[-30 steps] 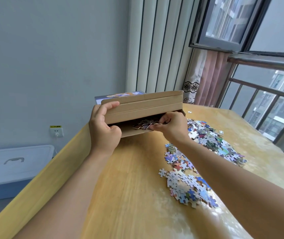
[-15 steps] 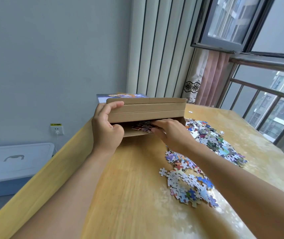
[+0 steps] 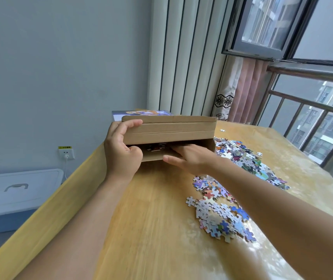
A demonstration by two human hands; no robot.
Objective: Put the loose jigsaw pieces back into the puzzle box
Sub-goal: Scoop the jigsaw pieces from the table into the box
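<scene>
A brown cardboard puzzle box (image 3: 169, 129) lies on its side on the wooden table (image 3: 151, 229), its opening toward me, with some jigsaw pieces inside. My left hand (image 3: 122, 152) grips the box's left end, fingers curled over the top flap. My right hand (image 3: 191, 156) lies flat at the opening, its fingers straight and reaching into the box. Loose jigsaw pieces form a heap (image 3: 220, 211) near my right forearm. A second heap of pieces (image 3: 246, 158) lies to the right of the box.
A printed box lid (image 3: 141, 113) lies behind the cardboard box. One stray piece (image 3: 222, 130) sits farther back on the table. A white and blue storage bin (image 3: 18, 197) stands on the floor at left. A window railing (image 3: 311, 110) runs along the right.
My right hand has uncurled from a pinch on pieces and now lies flat with its fingers inside the box. The box has tipped down to sit level on the table.
</scene>
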